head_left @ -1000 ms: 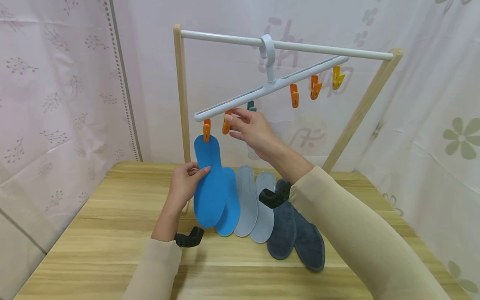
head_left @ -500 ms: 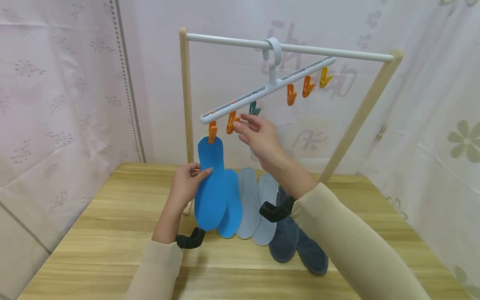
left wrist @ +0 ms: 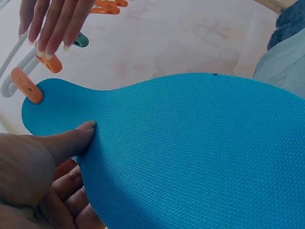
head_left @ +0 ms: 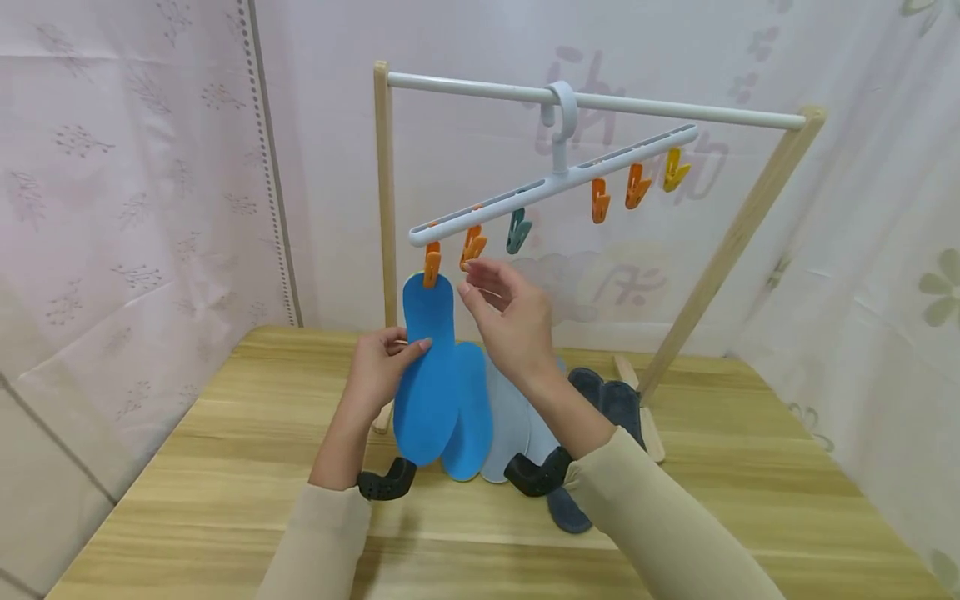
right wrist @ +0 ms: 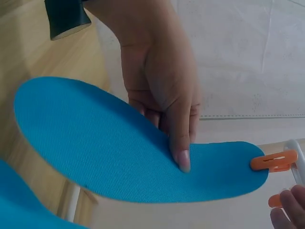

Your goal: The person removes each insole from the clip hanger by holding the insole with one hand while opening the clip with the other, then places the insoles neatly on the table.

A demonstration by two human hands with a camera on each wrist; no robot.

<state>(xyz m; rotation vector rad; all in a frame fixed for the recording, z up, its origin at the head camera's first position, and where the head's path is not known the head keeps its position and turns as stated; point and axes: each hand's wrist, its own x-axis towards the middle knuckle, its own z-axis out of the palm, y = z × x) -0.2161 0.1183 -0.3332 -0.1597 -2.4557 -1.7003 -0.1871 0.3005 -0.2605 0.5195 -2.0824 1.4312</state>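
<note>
A blue insole [head_left: 429,392] hangs from the leftmost orange clip [head_left: 432,265], its narrow heel end in the clip's grip. My left hand [head_left: 381,367] pinches the insole's left edge, thumb on the front face and fingers behind, as the left wrist view shows. Just right of the insole, my right hand [head_left: 513,321] is raised with loosely bent fingers and nothing held. Its fingertips are right at the lower end of the second orange clip [head_left: 472,247]. A white hanger [head_left: 525,193] carries these clips, a green clip [head_left: 517,232] and several more to the right.
The hanger hooks over the white rail [head_left: 675,107] of a wooden-legged stand [head_left: 738,242]. On the wooden table [head_left: 225,467] behind my arms lie a second blue insole [head_left: 472,412], light grey insoles [head_left: 507,425] and dark grey insoles [head_left: 621,408], partly covered by my right arm.
My right hand has let go of the second orange clip and moved down, slightly right. My left hand still holds the insole. The head view has shifted, and the hanger has swung slightly.
</note>
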